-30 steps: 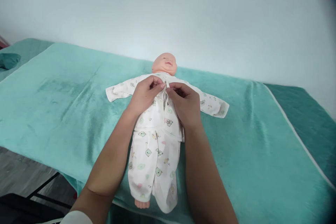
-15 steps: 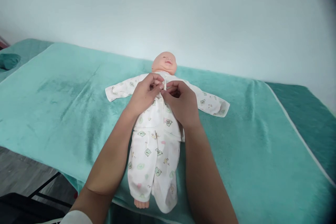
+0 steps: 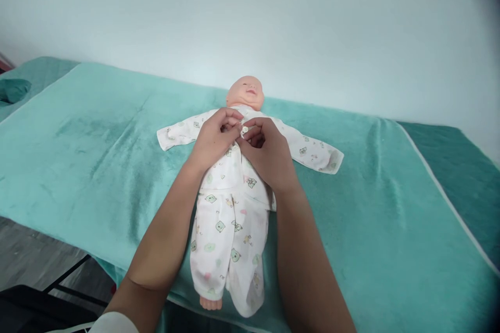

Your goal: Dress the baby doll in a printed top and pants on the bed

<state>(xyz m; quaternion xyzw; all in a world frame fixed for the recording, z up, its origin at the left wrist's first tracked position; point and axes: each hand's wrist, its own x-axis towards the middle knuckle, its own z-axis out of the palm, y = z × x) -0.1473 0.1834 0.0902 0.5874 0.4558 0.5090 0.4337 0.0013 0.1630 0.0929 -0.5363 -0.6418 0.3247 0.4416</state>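
Observation:
A baby doll (image 3: 245, 92) lies on its back, dressed in a white printed shirt (image 3: 222, 174) and matching trousers (image 3: 219, 239). Both sleeves are spread out to the sides. My left hand (image 3: 216, 138) is closed in a pinch on the shirt's front edge at the chest. Opposite it, my right hand (image 3: 267, 151) pinches the other side of the front opening. Between my fingertips a small pale button (image 3: 245, 129) shows. Part of the cloth at the chest is hidden by my fingers. One bare foot (image 3: 211, 303) sticks out of a trouser leg.
The doll rests on a padded table with a teal cover (image 3: 97, 130), edged by pale piping. A plain wall (image 3: 250, 15) stands behind it. At the lower left are a black object (image 3: 39, 312) and a thin dark bar (image 3: 66, 273) above the floor.
The fingers of both hands have shifted slightly at the shirt front, and the button now shows between them. The doll stays in place.

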